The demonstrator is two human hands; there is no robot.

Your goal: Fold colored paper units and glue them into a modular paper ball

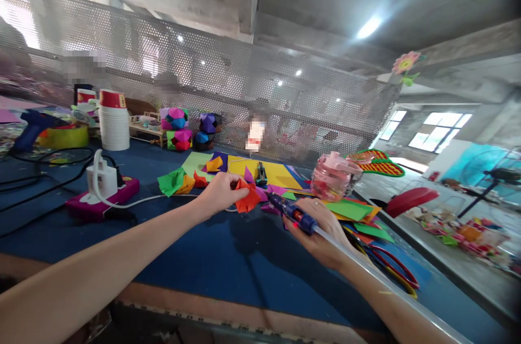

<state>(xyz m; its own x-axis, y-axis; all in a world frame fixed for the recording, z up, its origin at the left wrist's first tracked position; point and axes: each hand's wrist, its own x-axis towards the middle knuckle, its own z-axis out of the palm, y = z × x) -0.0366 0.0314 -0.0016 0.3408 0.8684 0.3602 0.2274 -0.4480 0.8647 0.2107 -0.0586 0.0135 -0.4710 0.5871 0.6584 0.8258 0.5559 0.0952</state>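
Observation:
My left hand (pixel 225 192) pinches a folded orange-red paper piece (pixel 247 197) above the blue table. In my right hand (pixel 319 224) is a blue glue gun (pixel 293 211), with a long clear glue stick (pixel 358 255) coming out of its back end. The gun's tip points left and is close to the orange-red paper; whether they touch is not clear. Purple folded paper (pixel 277 192) lies behind the tip. Green folded paper (pixel 171 182) and small orange and red pieces rest to the left of my left hand.
A pink power strip (pixel 101 200) with a white charger and cables stands left. Behind are stacked paper cups (pixel 114 121) and coloured paper balls (pixel 177 129). A pink jar (pixel 331 176), paper sheets (pixel 354 210) and scissors (pixel 393 265) are on the right.

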